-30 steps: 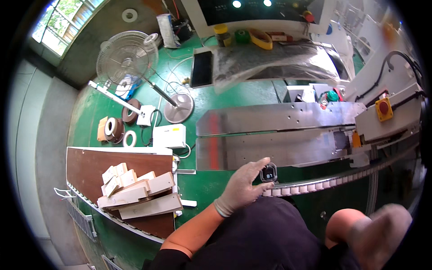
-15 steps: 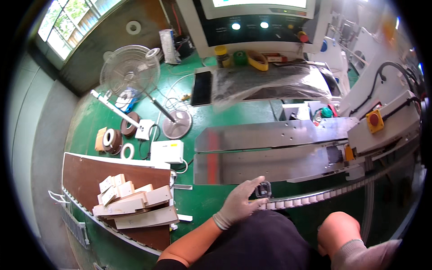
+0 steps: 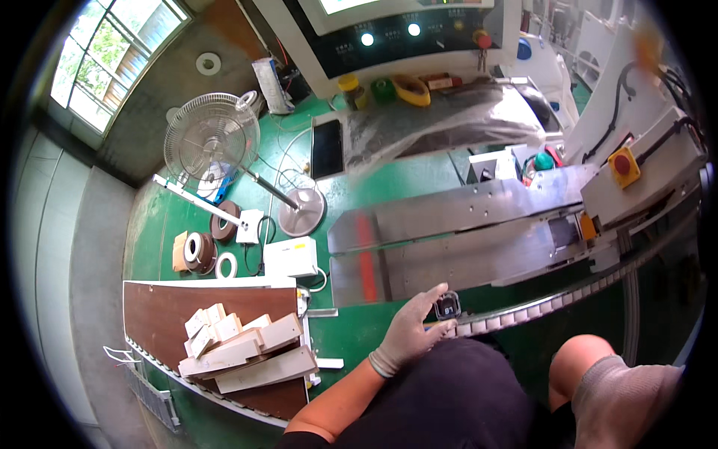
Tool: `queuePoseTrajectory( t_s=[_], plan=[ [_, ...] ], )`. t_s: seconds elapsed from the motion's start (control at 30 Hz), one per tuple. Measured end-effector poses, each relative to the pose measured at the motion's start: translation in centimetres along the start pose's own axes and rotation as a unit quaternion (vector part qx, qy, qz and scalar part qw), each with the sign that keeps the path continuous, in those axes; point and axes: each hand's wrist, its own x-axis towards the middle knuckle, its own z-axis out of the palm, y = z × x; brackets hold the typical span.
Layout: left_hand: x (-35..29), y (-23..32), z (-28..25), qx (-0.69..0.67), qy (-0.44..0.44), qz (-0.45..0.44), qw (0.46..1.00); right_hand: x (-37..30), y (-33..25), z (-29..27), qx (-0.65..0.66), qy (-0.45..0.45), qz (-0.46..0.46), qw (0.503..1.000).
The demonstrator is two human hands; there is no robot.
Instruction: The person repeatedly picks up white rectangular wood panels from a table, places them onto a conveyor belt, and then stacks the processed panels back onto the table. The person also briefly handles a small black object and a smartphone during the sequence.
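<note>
Two gloved hands are in view, well apart: the left hand (image 3: 410, 329) is at the near-left end of the roller rail (image 3: 516, 315), and the right hand (image 3: 624, 404) is on the person's side of that rail, toward its right part. The left forefinger and thumb curve around a small dark readout (image 3: 447, 306) at the rail's left end; how firmly they press cannot be told. The right hand's fingers are out of sight, so its grip cannot be told either.

Handling the readout well probably calls for light, even contact from opposite sides, with its display uncovered and the glove clear of the rollers. Beyond the rail are steel plates (image 3: 441, 262); to its left, wood pieces (image 3: 224, 355) lie heaped on a brown desk (image 3: 161, 314).

Compared with one second ago, the right glove is sharper and more of it is cut off by the picture's edge, and the view takes in more of the control panel (image 3: 449, 45) beyond the rail. The left hand remains around the readout.
</note>
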Motion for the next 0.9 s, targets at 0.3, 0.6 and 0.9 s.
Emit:
queuePoseTrajectory(
  t_s=[0.3,0.6,0.9],
  plan=[
    [1.1,0.7,-0.4,0.030,0.081,0.120,0.989,-16.6,4.9,7.1,0.032,-0.109,0.609,0.785],
    [1.3,-0.5,-1.4,0.199,0.038,0.089,0.975,-26.4,3.6,12.1,0.273,0.024,0.769,0.577],
    [-2.3,-6.2,-6.2,0.279,0.136,0.060,0.949,-31.2,9.7,14.4,0.112,-0.139,0.796,0.578]
  ],
)
